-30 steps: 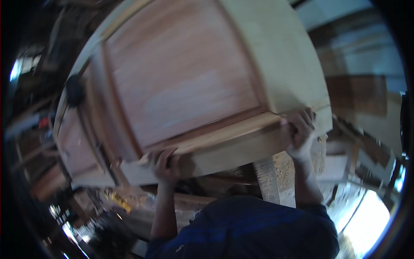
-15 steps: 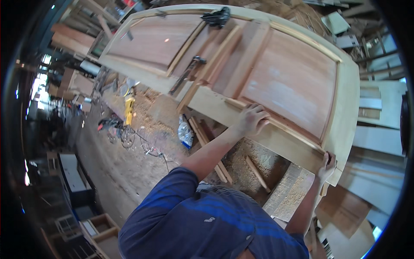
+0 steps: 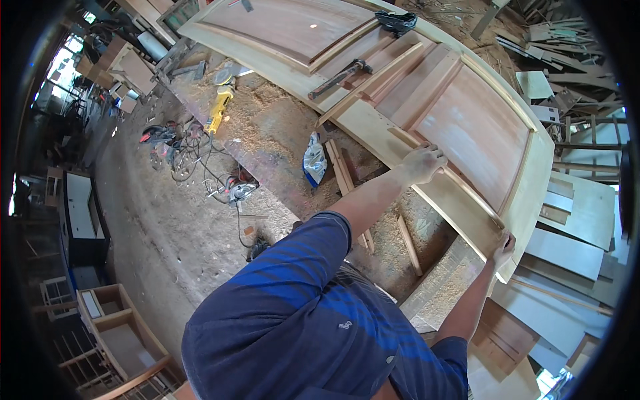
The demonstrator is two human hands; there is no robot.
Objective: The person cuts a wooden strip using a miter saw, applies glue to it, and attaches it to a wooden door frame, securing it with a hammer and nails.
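A large wooden door with framed panels lies flat in front of me. Along the near edge of its right panel runs a thin wooden moulding strip. My left hand is closed over this strip, fingers curled across it toward the panel. At the door's near right corner my right hand is closed, its fingertips at the strip's right end; the exact contact is partly hidden. A hammer rests on the door to the left, beside a loose wooden strip laid crosswise. A black plastic bag sits at the far edge.
Under and beside the door is a sawdust-covered worktop with a yellow angle grinder, a white-and-blue packet and wood offcuts. A circular saw and tangled cables lie left. Boards lean at right; wooden cabinet frames stand lower left.
My view has turned, so the door appears further right and more of the left floor shows. Both hands stay at the moulding strip, with little visible movement along it.
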